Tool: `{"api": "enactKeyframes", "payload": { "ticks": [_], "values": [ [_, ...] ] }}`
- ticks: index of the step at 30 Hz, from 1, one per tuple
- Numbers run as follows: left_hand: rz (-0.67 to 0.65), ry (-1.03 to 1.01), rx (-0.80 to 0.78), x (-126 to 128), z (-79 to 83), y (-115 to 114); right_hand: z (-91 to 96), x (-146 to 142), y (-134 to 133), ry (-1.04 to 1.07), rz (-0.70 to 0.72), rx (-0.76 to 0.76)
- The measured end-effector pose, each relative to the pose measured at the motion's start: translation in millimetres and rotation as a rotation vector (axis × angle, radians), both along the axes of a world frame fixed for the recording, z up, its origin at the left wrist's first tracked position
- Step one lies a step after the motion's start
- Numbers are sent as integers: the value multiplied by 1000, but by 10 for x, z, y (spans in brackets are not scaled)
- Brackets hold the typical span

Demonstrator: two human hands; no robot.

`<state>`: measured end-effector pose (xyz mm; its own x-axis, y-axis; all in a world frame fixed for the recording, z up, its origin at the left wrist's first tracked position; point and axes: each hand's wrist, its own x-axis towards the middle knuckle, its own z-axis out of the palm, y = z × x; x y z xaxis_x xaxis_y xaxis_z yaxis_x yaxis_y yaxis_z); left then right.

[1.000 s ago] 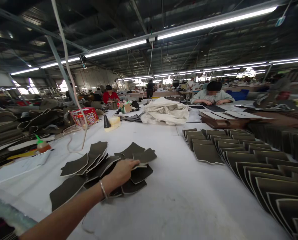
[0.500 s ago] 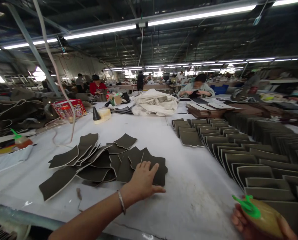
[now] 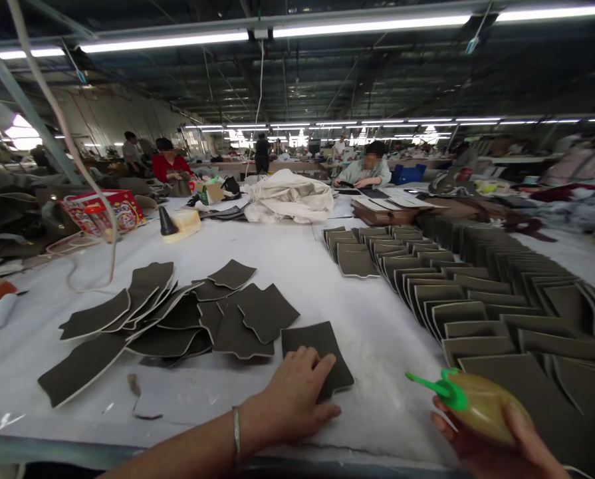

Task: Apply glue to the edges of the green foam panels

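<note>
My left hand lies flat with fingers spread on a dark cut material piece, which sits alone on the white table, just right of a loose pile of similar dark pieces. My right hand at the bottom right grips a yellowish squeeze bottle with a green nozzle pointing left.
Overlapping rows of dark pieces cover the table's right side. A white cloth bundle, a red patterned bag, a hanging cable and a black-tipped bottle lie farther back. Other people work at distant tables.
My left hand has drawn one dark piece out of the pile toward the table's near edge. My right hand with the bottle has come into view at the bottom right.
</note>
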<state>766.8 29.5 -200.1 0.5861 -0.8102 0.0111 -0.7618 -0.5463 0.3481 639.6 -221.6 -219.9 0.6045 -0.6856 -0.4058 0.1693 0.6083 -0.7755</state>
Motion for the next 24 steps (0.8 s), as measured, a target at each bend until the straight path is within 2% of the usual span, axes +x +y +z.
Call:
{"api": "enactKeyframes", "payload": {
  "ticks": [2, 5, 8, 11, 13, 16, 18, 21, 24],
  "values": [
    [51, -41, 33, -45, -57, -30, 110, 14, 80, -51, 32, -27],
    [4, -69, 102, -23, -74, -23, 146, -15, 96, -111, 99, -115],
    [-170, -20, 105, 114, 14, 101, 118, -75, 40, -112, 106, -175],
    [-321, -9, 96, 265, 128, 235, 87, -111, 4, -97, 89, -163],
    [-279, -52, 126, 297, 164, 250, 62, -110, 16, -94, 93, -150],
    [-65, -100, 125, 203, 119, 156, 20, -87, 57, -100, 109, -157],
    [25, -95, 100, 102, 55, 77, 5, -72, 72, -105, 114, -177],
    [-9, -98, 116, 42, 4, 41, 15, -76, 53, -107, 122, -224],
    [-99, -130, 157, 127, 36, 98, 23, -112, 7, -92, 113, -266]
  ]
}}
